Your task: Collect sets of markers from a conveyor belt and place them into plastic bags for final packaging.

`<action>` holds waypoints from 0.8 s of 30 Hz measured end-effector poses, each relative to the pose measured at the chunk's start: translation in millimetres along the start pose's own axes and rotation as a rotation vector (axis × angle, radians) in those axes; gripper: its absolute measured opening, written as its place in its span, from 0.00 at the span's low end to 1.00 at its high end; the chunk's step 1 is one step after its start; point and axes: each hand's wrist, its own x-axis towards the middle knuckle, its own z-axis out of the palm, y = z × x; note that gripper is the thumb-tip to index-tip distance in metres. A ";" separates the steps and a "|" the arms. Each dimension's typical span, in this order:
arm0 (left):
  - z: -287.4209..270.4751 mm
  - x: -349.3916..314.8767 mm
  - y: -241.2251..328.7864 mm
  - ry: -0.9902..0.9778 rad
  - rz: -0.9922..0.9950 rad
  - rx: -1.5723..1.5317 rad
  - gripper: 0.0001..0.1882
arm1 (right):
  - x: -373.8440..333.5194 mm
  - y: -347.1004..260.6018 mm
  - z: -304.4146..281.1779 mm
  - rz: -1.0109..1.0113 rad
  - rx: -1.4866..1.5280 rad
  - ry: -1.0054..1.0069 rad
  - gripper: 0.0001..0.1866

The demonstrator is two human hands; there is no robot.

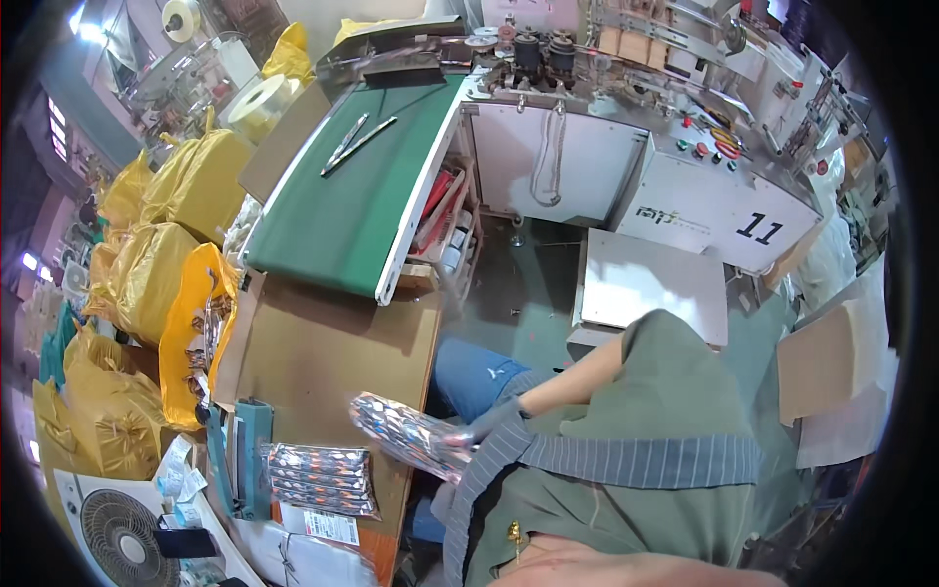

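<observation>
My right hand (471, 434), in a grey glove or cuff, is closed around a bundle of shiny patterned packets (401, 428), held tilted over the table's right edge. The bundle is slightly blurred. A grey patch beside its lower end may belong to my left hand, whose fingers are hidden. Left of the bundle, a stack of similar patterned packets (321, 479) lies on the brown table (333, 338). Next to that stack stands a teal bench device (251, 460), perhaps a sealer. Two slim silvery packets (358, 147) lie apart from my hands on a green conveyor belt (337, 220).
Yellow bags (147, 284) pile up along the left, with an open orange bag (196, 333) by the table. A fan (127, 533) sits at lower left. A white machine cabinet (724, 201) with buttons stands at upper right, above a white box (650, 284).
</observation>
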 end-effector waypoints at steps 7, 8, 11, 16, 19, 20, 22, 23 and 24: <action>-22.1 99.0 154.2 0.677 0.317 0.815 0.08 | 73.8 -113.7 -51.7 -0.808 -0.940 0.585 0.09; -64.7 110.4 148.2 0.711 0.341 0.837 0.06 | 75.1 -137.3 -48.6 -0.893 -0.896 0.520 0.07; -139.3 111.0 156.6 0.714 0.201 0.919 0.11 | 110.4 -172.3 -66.7 -0.616 -1.137 0.580 0.05; -137.9 115.8 180.6 0.680 0.217 1.210 0.18 | 140.0 -200.4 -103.8 -0.451 -1.015 0.574 0.08; -143.9 136.8 180.1 0.722 0.242 1.060 0.12 | 161.6 -194.3 -124.2 -0.309 -1.098 0.500 0.09; -138.7 137.5 189.7 0.586 -0.014 0.788 0.14 | 173.4 -193.8 -135.8 -0.223 -1.196 0.345 0.10; -130.3 128.3 200.6 0.660 0.030 0.631 0.15 | 174.0 -198.0 -136.2 -0.331 -1.100 0.339 0.11; -127.9 125.2 201.1 0.692 0.081 0.471 0.16 | 168.0 -191.2 -133.6 -0.470 -0.973 0.400 0.10; -133.1 124.7 195.3 0.693 0.084 0.470 0.16 | 166.6 -186.0 -132.1 -0.605 -0.841 0.460 0.10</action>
